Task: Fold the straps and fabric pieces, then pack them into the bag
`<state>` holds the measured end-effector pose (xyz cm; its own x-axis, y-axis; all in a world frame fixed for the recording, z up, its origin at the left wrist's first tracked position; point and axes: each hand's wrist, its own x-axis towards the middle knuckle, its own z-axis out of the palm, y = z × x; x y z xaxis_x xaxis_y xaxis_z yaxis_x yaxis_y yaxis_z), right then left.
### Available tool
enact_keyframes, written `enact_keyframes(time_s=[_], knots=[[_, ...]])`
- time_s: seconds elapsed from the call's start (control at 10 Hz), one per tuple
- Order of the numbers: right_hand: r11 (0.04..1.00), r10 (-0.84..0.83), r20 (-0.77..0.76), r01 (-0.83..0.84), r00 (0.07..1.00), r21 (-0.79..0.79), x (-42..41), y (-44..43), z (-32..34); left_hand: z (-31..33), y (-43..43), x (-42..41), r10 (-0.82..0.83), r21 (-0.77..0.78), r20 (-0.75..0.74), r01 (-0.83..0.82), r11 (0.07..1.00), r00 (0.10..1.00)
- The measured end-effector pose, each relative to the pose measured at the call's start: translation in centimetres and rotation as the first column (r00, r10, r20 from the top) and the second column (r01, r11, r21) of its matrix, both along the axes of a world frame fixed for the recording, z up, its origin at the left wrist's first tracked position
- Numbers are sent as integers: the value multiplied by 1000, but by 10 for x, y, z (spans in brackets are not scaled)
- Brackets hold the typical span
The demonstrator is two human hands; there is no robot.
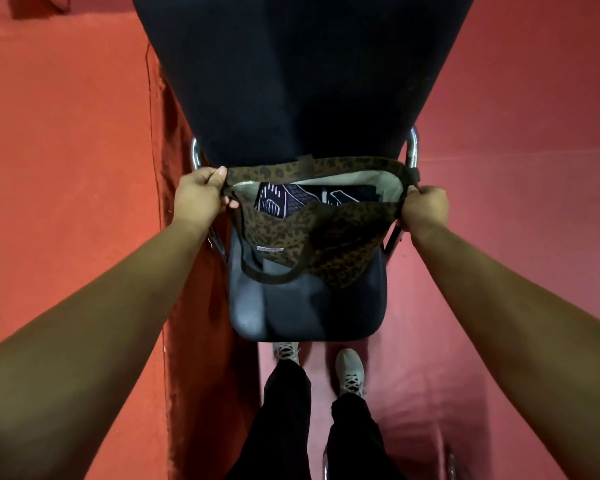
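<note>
Now we pinch the brown leopard-print cloth bag point(326, 237) at both ends of its mouth, left hand point(198, 194) and right hand point(425, 207) each curled tight on the rim, stretching it wide, probably to check the packing. It sits on one black padded chair point(305, 313). Inside lies one dark, white-patterned folded fabric bundle point(291, 199); we cannot count separate pieces.

leopard-print bag point(329, 233) upright on chair seat, mouth wide open, folded dark patterned fabric point(291, 199) inside

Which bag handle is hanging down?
The near handle, drooping in a loop over the chair seat. The far handle sits up at the back rim of the bag.
</note>
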<state>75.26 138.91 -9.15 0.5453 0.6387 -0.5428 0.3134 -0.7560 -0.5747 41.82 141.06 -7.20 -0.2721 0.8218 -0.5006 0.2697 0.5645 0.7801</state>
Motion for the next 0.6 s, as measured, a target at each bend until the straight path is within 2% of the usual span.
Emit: enact_keyframes(time_s=[0.2,0.4,0.5,0.6], knots=[[998,58,-57,-58,997,-7,3,-2,3,-4,-7,7,-57,-12,-173,56,998,983],[992,101,-104,-107,989,-61,10,-11,5,6,-18,6,-72,-53,-265,60,997,962],[991,98,-83,-105,992,-87,14,-17,0,13,-24,9,-120,-121,-334,84,989,935],[991,82,-26,-85,996,-100,17,-22,-2,17,-29,12,-134,-108,-415,98,989,900]])
